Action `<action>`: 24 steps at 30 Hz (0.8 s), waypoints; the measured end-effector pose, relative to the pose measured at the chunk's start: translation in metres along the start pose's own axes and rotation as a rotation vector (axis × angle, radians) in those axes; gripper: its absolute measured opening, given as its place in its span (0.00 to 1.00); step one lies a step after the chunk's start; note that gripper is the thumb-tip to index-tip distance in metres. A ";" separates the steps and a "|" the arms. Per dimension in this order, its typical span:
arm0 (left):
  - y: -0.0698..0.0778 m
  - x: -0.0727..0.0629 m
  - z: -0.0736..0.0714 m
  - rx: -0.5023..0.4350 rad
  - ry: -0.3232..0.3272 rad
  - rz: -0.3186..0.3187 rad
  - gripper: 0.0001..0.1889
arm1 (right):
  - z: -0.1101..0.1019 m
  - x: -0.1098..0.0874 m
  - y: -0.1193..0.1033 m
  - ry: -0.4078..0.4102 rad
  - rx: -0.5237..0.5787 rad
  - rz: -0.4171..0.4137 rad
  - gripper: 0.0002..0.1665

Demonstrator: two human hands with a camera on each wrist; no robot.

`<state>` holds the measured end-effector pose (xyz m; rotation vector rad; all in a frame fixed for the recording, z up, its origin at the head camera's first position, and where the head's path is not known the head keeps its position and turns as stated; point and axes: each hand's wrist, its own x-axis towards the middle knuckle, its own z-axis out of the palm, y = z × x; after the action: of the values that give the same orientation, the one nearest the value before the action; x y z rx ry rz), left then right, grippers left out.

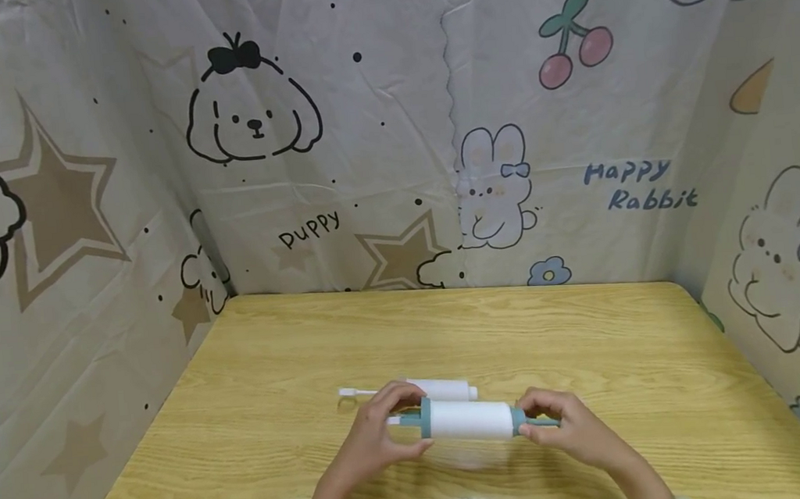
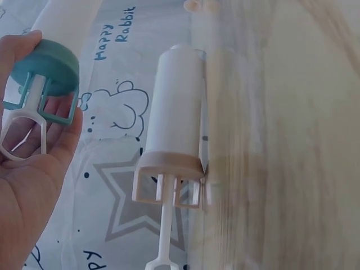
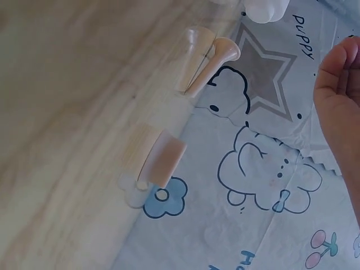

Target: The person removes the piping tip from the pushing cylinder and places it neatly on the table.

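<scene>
Both hands hold a large white plastic syringe [image 1: 471, 420] with teal ends, level above the table. My left hand [image 1: 375, 431] grips its teal collar [image 2: 50, 67], thumb and fingers on opposite edges. Beside that palm are the teal finger loops and the white plunger with its ring handle [image 2: 22, 135]. At the other end, my right hand [image 1: 572, 428] pinches the teal cap [image 1: 518, 420], from which a thin teal tip [image 1: 544, 422] sticks out. Behind lies a second white syringe [image 1: 441, 389], with a beige collar [image 2: 171, 163] in the left wrist view.
The right wrist view shows a beige funnel-shaped tip [image 3: 216, 63] and a short beige cap [image 3: 165, 160] on the table. A glossy wood-grain table [image 1: 519, 334] stands against printed cloth [image 1: 397, 124] at the back and sides.
</scene>
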<state>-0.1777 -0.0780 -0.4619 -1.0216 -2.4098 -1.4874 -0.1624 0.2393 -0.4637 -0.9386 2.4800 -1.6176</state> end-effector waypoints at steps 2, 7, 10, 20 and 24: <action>0.000 0.000 -0.001 0.004 0.003 -0.008 0.28 | 0.003 0.001 0.000 0.046 -0.053 -0.044 0.10; -0.001 0.000 -0.002 -0.020 0.011 -0.019 0.28 | 0.008 0.003 -0.002 0.151 -0.176 -0.132 0.18; -0.002 -0.001 -0.002 -0.039 0.011 -0.026 0.28 | 0.011 0.003 -0.004 0.183 -0.233 -0.169 0.22; -0.003 -0.003 -0.005 -0.037 0.006 -0.070 0.29 | 0.014 0.005 -0.006 0.201 -0.316 -0.185 0.27; -0.004 -0.004 -0.005 -0.039 0.010 -0.065 0.29 | 0.012 0.005 -0.005 0.186 -0.272 -0.137 0.23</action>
<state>-0.1783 -0.0855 -0.4637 -0.9502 -2.4391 -1.5618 -0.1595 0.2253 -0.4633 -1.0522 2.8782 -1.4912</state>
